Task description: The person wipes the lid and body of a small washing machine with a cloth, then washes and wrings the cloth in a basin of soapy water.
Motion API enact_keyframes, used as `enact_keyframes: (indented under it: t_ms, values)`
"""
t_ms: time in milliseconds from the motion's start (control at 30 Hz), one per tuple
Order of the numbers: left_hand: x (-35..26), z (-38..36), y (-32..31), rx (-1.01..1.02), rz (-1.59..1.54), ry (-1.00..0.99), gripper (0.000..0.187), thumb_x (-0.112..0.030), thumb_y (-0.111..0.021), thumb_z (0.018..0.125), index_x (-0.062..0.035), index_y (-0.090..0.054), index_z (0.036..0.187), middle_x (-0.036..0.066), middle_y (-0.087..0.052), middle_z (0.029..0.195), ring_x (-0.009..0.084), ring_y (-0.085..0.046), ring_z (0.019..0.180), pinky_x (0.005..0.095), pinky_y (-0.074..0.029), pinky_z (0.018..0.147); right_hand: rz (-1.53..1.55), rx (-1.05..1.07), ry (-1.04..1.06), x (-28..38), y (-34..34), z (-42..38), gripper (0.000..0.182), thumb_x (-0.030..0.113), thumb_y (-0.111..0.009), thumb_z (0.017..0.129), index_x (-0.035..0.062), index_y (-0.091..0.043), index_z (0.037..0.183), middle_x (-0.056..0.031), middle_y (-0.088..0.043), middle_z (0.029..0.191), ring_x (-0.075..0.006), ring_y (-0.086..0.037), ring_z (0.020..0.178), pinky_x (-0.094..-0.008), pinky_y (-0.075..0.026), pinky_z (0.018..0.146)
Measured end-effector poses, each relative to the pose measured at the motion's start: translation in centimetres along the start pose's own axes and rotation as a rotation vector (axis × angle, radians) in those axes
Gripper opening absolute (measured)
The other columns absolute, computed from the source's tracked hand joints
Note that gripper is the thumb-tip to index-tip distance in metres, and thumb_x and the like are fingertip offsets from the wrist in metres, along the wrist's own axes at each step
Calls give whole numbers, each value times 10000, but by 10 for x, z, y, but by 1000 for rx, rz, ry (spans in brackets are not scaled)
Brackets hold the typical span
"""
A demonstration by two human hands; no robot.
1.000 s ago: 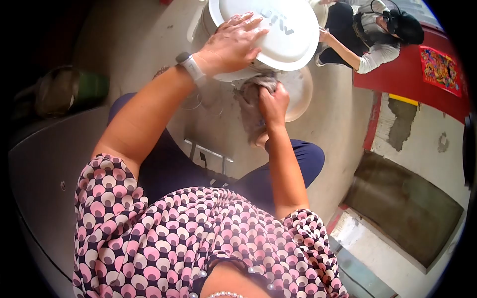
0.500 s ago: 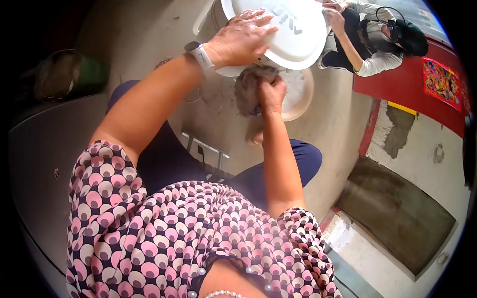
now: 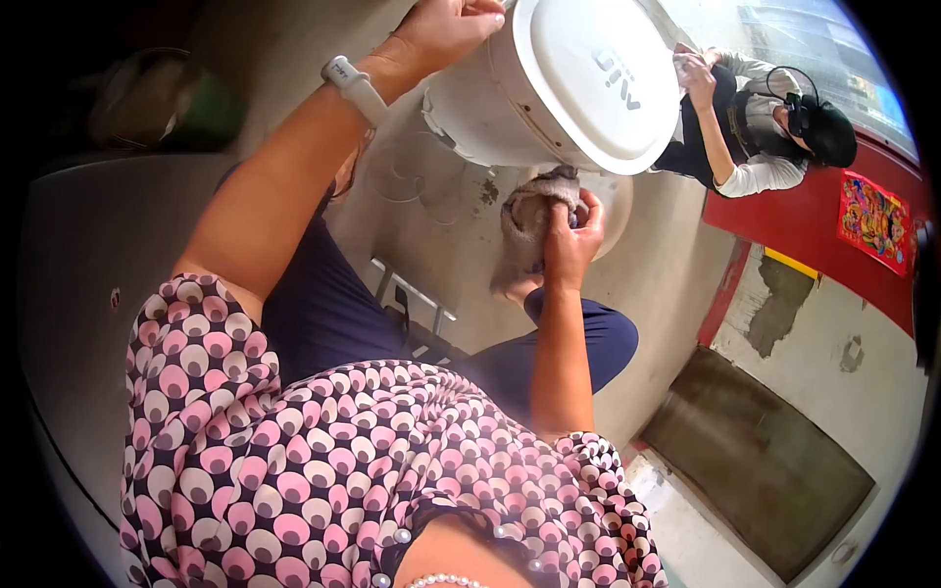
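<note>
A white bin (image 3: 470, 103) with an oval white lid (image 3: 598, 83) is tipped on its side at the top centre, letters showing on the lid. My left hand (image 3: 446, 31) is at the bin's upper left edge with its fingers closed; what they grip, if anything, is too small to make out. Below the lid's lower edge, my right hand (image 3: 573, 240) holds a bunched grey-brown cloth (image 3: 530, 211). The cloth's top touches or nearly touches the bin's rim. Behind my right hand a pale round basin (image 3: 616, 211) is partly hidden.
Another person (image 3: 750, 127) in a dark cap works at the upper right, beside a red panel (image 3: 784, 211). A green container (image 3: 211, 108) stands in shadow at the upper left. A metal frame (image 3: 417, 289) lies between my knees. A dark mat (image 3: 760, 461) is at the lower right.
My left hand has moved off the lid to the bin's upper left edge. The bin has tilted, showing more of its side. My right hand and the cloth have shifted slightly down and right.
</note>
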State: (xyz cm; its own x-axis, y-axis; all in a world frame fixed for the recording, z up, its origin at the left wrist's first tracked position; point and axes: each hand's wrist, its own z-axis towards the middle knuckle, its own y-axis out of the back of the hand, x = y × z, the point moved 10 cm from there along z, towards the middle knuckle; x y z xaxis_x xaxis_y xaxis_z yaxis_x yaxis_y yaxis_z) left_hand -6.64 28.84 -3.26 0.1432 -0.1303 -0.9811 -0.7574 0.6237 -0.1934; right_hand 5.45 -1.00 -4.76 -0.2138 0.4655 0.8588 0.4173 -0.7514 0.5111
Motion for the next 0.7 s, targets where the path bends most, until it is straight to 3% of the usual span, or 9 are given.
enact_keyframes:
  t_ms: [67, 100, 167, 200, 233, 400, 467, 533, 700]
  values:
    - [17, -4, -5, 153, 162, 72, 303, -133, -564, 838, 46, -569, 1082, 141, -643, 965, 185, -615, 894, 294, -486, 792, 81, -30, 51, 9, -15, 12, 281, 52, -594, 790, -69, -528, 1035, -88, -616, 879, -128, -569, 789, -243, -460, 720]
    - [7, -10, -1, 127, 354, -2, 274, -137, -548, 847, 33, -581, 1059, 120, -645, 931, 193, -624, 863, 300, -497, 772, 148, -90, 67, 10, -21, 19, 248, 46, -594, 789, -65, -544, 1005, -80, -617, 866, -125, -570, 768, -243, -464, 706]
    - [-7, -20, 1, 113, 395, 20, 277, -155, -546, 846, 24, -588, 1052, 113, -647, 922, 197, -627, 848, 307, -502, 767, 294, -179, 34, 19, -35, 25, 167, 36, -596, 783, -64, -591, 917, -77, -630, 849, -122, -578, 726, -246, -479, 665]
    - [-4, -23, 4, 109, 432, 41, 280, -173, -545, 844, 14, -596, 1046, 105, -648, 912, 201, -630, 833, 313, -506, 762, 291, -170, 36, 20, -49, 26, 167, 36, -596, 783, -64, -591, 917, -77, -630, 849, -122, -578, 726, -246, -479, 665]
    - [2, -18, 2, 160, 449, 5, 375, -243, -572, 832, -18, -561, 1132, 149, -623, 1070, 260, -602, 987, 329, -464, 868, 372, -199, 13, 17, -60, 26, 172, 34, -599, 778, -73, -598, 913, -85, -636, 851, -124, -583, 724, -246, -482, 665]
    - [-2, -12, -4, 163, 428, -60, 362, -252, -566, 834, -2, -578, 1096, 159, -641, 1018, 236, -618, 950, 317, -471, 845, 473, -186, -54, 38, -104, 27, 233, -7, -589, 748, -105, -599, 959, -100, -642, 889, -143, -588, 745, -248, -475, 721]
    - [1, -12, -10, 186, 408, -75, 364, -251, -566, 833, -2, -577, 1097, 162, -639, 1022, 242, -615, 957, 321, -468, 850, 542, -173, -84, 32, -103, 26, 238, -7, -583, 753, -105, -591, 970, -101, -639, 903, -142, -585, 747, -243, -470, 726]
    - [-7, -14, -12, 172, 479, -119, 312, -217, -565, 867, -3, -572, 1094, 139, -645, 996, 177, -625, 898, 289, -487, 797, 636, -174, -108, 25, -92, 22, 224, -19, -547, 771, -90, -575, 982, -112, -638, 925, -157, -604, 754, -258, -490, 725]
    - [-9, -22, -11, 169, 520, -58, 345, -250, -567, 856, -23, -569, 1115, 150, -645, 999, 247, -622, 948, 331, -485, 824, 718, -264, -167, 9, -31, 10, 129, -7, -553, 838, -55, -550, 958, -142, -635, 892, -211, -646, 760, -317, -553, 713]
